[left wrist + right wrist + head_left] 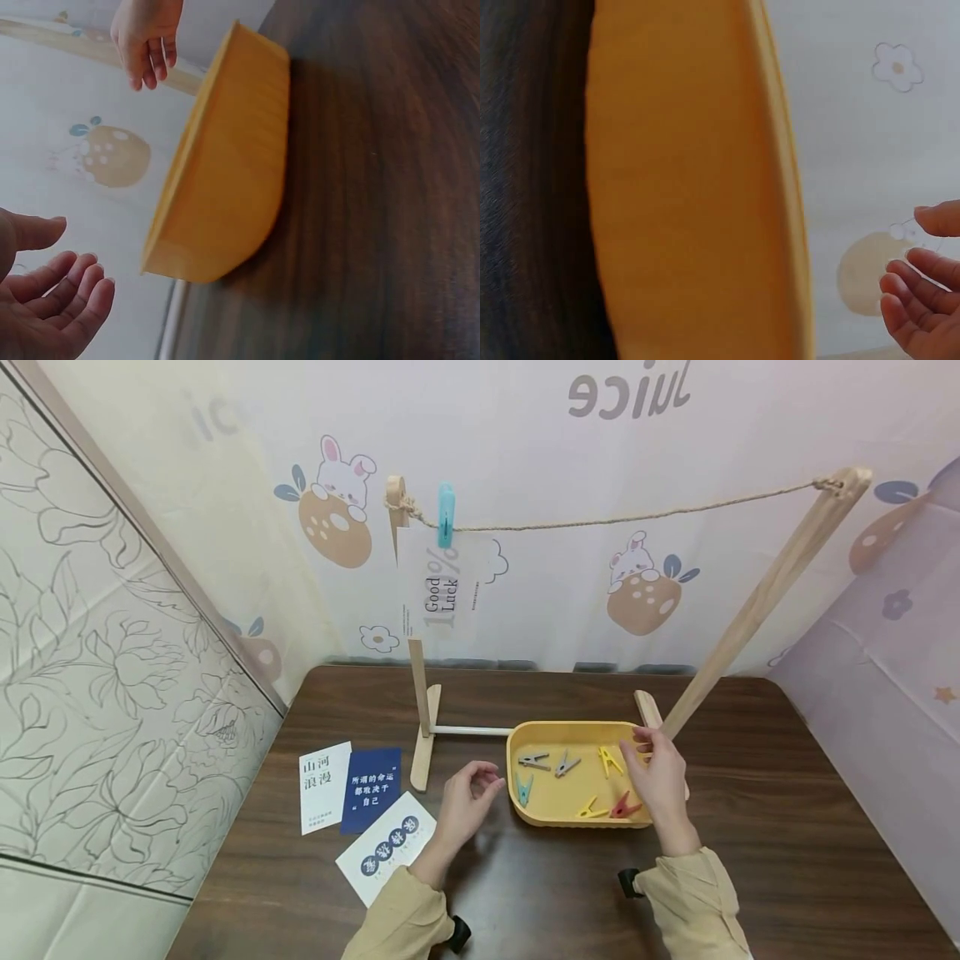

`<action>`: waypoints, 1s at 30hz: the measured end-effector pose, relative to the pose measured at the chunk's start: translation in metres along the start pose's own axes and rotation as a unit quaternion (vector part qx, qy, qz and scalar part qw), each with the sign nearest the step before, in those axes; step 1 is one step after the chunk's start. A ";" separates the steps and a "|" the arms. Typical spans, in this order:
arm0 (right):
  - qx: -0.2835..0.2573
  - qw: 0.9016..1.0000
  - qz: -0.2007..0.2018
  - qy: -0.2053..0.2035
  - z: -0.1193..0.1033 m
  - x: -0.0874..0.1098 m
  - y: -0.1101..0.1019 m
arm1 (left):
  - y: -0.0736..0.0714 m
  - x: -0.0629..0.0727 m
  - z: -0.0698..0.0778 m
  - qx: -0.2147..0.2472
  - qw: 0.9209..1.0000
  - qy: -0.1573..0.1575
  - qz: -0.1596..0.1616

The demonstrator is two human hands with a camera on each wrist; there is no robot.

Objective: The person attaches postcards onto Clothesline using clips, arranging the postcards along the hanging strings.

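My left hand hovers just left of a yellow tray, fingers loosely bent and holding nothing. Above the tray's right end is my right hand, also without anything in it; the right wrist view shows its fingers relaxed and apart from the thumb. Inside the tray lie several clothespins: grey ones, a teal one, yellow ones and a red one. A light blue clothespin clips a white "Good Luck" card to a rope.
The rope hangs between two wooden posts joined low down by a white rod. Left of my left hand, a white card, a dark blue card and another white card lie on the brown table.
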State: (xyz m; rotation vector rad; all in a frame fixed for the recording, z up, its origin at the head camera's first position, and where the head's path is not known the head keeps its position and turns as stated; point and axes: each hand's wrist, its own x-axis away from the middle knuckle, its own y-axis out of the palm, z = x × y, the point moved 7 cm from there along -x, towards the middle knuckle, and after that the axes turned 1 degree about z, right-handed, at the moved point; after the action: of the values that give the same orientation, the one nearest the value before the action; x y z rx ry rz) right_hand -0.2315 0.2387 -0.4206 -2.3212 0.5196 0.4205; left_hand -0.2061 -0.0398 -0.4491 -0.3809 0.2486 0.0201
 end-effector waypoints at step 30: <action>0.166 0.939 -0.274 0.122 0.062 0.011 0.057 | 0.037 0.008 -0.041 -0.012 0.996 -0.072 -0.057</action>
State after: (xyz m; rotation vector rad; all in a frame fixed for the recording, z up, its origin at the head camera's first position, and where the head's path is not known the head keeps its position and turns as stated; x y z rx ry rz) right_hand -0.2586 0.2417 -0.5016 -2.0776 0.0310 -0.2116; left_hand -0.2109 -0.0212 -0.5012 -0.4147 0.0832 -0.0615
